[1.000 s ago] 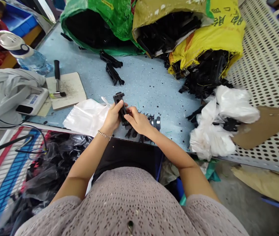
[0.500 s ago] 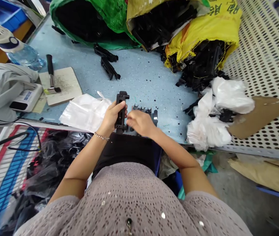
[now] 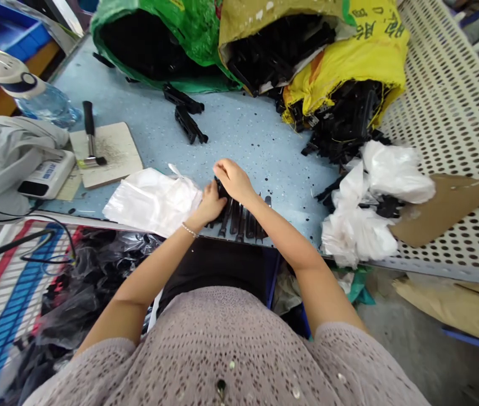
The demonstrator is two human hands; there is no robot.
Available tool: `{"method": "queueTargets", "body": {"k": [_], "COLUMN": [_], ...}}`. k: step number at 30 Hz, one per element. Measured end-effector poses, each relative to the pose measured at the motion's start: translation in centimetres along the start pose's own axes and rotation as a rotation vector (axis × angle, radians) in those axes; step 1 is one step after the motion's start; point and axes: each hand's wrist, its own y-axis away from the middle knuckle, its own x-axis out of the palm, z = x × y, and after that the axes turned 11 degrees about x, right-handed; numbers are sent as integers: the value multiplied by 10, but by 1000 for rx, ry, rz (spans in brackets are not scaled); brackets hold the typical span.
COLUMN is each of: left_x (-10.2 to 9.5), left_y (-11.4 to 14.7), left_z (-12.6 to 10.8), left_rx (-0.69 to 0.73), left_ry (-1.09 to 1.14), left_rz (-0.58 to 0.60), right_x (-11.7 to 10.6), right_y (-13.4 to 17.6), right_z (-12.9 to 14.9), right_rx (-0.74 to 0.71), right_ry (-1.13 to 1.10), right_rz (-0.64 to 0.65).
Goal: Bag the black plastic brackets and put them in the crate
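Plainly enough, through the head camera I saw both bare hands close together at the near edge of the blue speckled tabletop [image 3: 273,152]. The left hand [image 3: 209,204], with a bracelet [image 3: 190,230] at its wrist, had its fingers curled around a slim black plastic part [image 3: 222,192], mostly hidden from me by the two hands. That part was at the left end of a row of black plastic pieces [image 3: 240,221], which lay side by side with their ends toward the person's body. The right hand [image 3: 236,179] was just above and beyond the left, its fingers bent inward; I could not tell whether they gripped anything, and its forearm crossed over part of the row.

A flattened white plastic bag [image 3: 150,197] lay just beside the left hand. Farther left I made out a black-handled tool [image 3: 89,124] resting on a pale board [image 3: 116,148], with a water bottle [image 3: 47,101] behind it. Beyond the hands lay two loose black parts [image 3: 189,124], close to each other. At the far side a green sack [image 3: 199,36], an olive sack [image 3: 260,20] and a yellow sack [image 3: 360,59] opened toward me, black pieces spilling from the yellow one.
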Motion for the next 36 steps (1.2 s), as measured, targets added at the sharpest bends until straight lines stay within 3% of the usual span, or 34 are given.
{"method": "queueTargets", "body": {"k": [2,5,9,11,14,17,19,21,25,27,29,33,36], "left_x": [16,28,5,-17,-48,-62,-62,-58,-51,-50,-49,-54,-60], "left_y": [10,25,27,17,-6,-21,-19,-7,25,36,42,41,36], "left_z": [-7,-15,-5,2,3,-11,-26,-42,-67,-72,-72,-64,-59], "left_rx": [-59,-120,-143,-182,-248,-164,-91,-69,-30,52,107,74,41], "left_ry": [53,228,450,615,1033,1269,1269,1151,762,602,490,421,447], "left_rz": [24,-30,-179,-305,-498,-462,-397,-359,-301,-288,-302,-330,-395], "right_x": [16,35,34,27,17,8,0,-11,-34,-39,-37,-24,-16], "right_y": [-53,-115,-145,-134,-81,-5,38,64,66,56,46,41,63], "right_z": [10,27,39,37,29,15,4,-5,0,12,25,34,30], "right_rx": [28,199,451,490,524,595,609,577,262,116,70,215,159], "right_ry": [34,-6,-422,-518,-708,-1195,-1187,-986,-420,-272,-321,-570,-450], "right_rz": [-11,-21,60,116,277,670,806,728,169,26,35,356,393]}}
